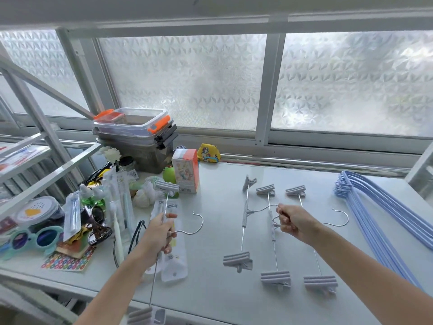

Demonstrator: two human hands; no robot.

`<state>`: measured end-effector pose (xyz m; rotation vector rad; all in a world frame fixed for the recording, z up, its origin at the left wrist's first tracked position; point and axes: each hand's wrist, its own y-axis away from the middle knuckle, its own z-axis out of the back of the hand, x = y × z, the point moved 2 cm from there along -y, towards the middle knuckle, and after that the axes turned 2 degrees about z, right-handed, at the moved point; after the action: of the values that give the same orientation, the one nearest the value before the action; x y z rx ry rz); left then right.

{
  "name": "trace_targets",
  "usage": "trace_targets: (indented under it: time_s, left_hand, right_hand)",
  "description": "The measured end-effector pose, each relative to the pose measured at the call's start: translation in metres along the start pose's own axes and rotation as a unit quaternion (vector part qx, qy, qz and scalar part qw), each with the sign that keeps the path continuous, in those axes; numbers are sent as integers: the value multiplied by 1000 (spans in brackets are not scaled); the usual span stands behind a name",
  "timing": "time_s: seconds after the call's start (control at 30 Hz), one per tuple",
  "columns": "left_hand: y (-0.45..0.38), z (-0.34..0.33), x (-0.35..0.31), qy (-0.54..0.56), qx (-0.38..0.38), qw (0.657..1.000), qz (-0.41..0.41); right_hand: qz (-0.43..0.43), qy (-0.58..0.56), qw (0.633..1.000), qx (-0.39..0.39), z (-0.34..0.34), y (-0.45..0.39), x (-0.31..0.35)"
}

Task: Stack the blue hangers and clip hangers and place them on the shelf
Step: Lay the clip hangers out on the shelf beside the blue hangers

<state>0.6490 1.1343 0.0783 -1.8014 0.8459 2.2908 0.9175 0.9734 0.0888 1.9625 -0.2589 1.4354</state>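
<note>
**Gathering clip hangers for stacking**

My left hand [157, 233] is closed around the bar of one clip hanger [161, 214], lifted above the table [210, 289] so it can be carried over. My right hand [291, 222] pinches the hook of the middle of three clip hangers [273, 233] lying side by side, likely to draw them together. The blue hangers [379, 221] already lie stacked at the right edge.

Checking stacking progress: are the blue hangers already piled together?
Yes, the blue hangers lie nested in one pile at the table's right side.
</note>
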Motion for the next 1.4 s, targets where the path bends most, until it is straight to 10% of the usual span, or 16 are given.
trace_targets:
  time_s: [0.43,1.4]
  left_hand:
    - [17,-35,3,34,95,995,21]
    - [15,-45,9,37,116,992,33]
  right_hand:
    - [44,420,899,-113,-4,-11,-7]
    - [-1,433,897,-85,-4,-25,-3]
